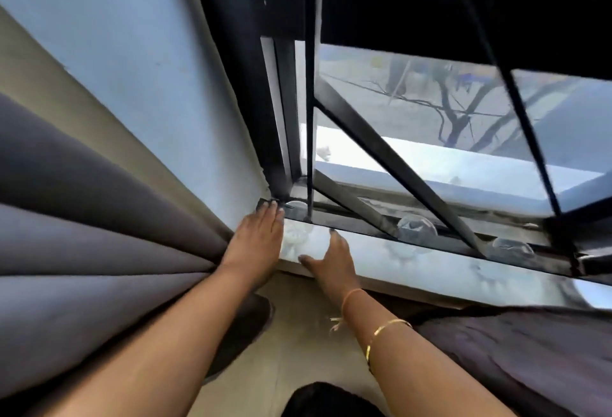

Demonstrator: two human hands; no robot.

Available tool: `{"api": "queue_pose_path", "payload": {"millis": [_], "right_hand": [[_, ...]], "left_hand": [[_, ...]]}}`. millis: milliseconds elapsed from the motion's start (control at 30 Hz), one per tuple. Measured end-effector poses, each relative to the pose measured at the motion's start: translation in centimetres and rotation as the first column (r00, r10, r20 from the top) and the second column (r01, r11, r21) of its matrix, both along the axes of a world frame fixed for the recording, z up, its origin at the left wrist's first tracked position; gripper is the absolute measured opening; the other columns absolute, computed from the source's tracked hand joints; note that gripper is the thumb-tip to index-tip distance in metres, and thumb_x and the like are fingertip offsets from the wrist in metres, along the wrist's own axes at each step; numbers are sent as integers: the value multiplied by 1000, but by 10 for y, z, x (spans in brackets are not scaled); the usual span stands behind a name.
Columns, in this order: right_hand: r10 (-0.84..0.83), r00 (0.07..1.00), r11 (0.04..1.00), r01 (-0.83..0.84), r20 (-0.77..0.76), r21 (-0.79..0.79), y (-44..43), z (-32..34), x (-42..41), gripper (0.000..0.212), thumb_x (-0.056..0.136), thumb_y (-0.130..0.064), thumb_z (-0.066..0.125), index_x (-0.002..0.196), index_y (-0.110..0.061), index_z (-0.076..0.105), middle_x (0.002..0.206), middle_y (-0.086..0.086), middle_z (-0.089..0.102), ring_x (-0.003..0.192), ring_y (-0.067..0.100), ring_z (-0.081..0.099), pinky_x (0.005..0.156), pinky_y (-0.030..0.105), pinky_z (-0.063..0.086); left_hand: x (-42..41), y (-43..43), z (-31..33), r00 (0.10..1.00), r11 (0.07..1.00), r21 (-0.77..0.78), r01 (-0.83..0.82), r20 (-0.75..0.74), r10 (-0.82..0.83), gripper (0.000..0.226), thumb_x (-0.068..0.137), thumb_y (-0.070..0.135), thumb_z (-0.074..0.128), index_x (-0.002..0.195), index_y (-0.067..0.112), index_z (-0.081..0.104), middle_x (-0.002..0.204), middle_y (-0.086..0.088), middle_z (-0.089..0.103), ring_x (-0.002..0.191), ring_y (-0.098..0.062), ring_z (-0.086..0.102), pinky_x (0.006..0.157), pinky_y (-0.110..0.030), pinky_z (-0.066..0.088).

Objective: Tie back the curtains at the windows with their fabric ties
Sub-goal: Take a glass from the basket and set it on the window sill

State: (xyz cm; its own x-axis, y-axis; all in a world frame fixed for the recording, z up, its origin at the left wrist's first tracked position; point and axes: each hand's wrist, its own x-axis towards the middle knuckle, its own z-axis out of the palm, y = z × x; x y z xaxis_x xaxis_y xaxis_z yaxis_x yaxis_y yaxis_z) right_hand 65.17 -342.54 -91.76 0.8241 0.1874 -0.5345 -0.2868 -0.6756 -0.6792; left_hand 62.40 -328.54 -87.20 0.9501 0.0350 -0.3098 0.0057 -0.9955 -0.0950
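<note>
Reaching toward the sill corner, both hands empty, so tying looks not started at this window. No fabric tie visible anywhere in frame; can't tell where it is.

Left hand (261, 238): flat, palm down, fingers pressed together and extended, tips at the far-left corner where the window frame (281, 112) meets the sill. Holding nothing.

Right hand (331, 261): fingers loosely spread, thumb out to the left, hovering over or lightly on the sill (463, 271); contact unclear. Also holding nothing. Two bangles (377, 327) and a thread band on that wrist.

Curtain (99, 251): grey, heavy folds, bunched at left, just beside the left forearm. Folds converge near the left wrist, so it looks pushed aside but hangs unsecured. Second dark fabric mass (513, 360) at near right, below the sill; can't tell if it's another curtain panel or something else.

Judgement: gathering maybe partly done, tie yet to be found, wrap and knot all left. Hands may be feeling along the sill for the tie.

Surface: glossy reflective sill, pale, running left to right. Clear dome-shaped items (415, 229) sit in the far track behind it; what they are is unclear.

Room: pale wall (116, 69) at left, dark metal grille bars (381, 145) across the glass, bare tree and ground outside. Beige floor below, dark shoe (245, 327) near centre.
</note>
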Motion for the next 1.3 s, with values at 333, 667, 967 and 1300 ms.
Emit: {"api": "queue_pose_path", "payload": {"millis": [333, 667, 967, 1300], "right_hand": [[37, 993, 984, -56, 110, 170, 31, -44, 29, 76, 71, -40, 77, 134, -10, 46, 139, 6, 48, 129, 24, 43, 109, 34, 36], [3, 982, 993, -26, 188, 118, 46, -54, 28, 60, 74, -40, 74, 123, -10, 58, 122, 8, 62, 117, 27, 54, 99, 38, 45], [-12, 976, 999, 5, 216, 33, 14, -38, -10, 84, 64, -35, 82, 130, -11, 37, 129, 10, 48, 119, 25, 47, 99, 39, 45], [52, 982, 998, -59, 182, 31, -51, 61, -102, 95, 66, -30, 76, 144, -14, 24, 143, 3, 38, 132, 23, 35, 108, 28, 31]], "left_hand": [[23, 7, -50, 985, 993, -119, -21, 170, 41, 63, 97, 14, 41, 148, 9, 6, 157, -8, 9, 145, -20, 8, 115, -30, 2], [20, 10, -54, 987, 995, -98, 9, 158, 7, 71, 89, 0, 37, 148, 6, -3, 157, -12, -1, 145, -22, 1, 115, -30, -5], [6, -4, -33, 998, 996, -70, -57, -24, 56, 80, 90, 12, 45, 145, 3, -13, 156, -14, -11, 144, -28, -8, 116, -38, -2], [-122, -65, 41, 978, 944, -257, -208, -76, 194, 79, 94, 13, 45, 146, 8, -14, 156, -11, -14, 143, -23, -15, 110, -30, -15]]}}
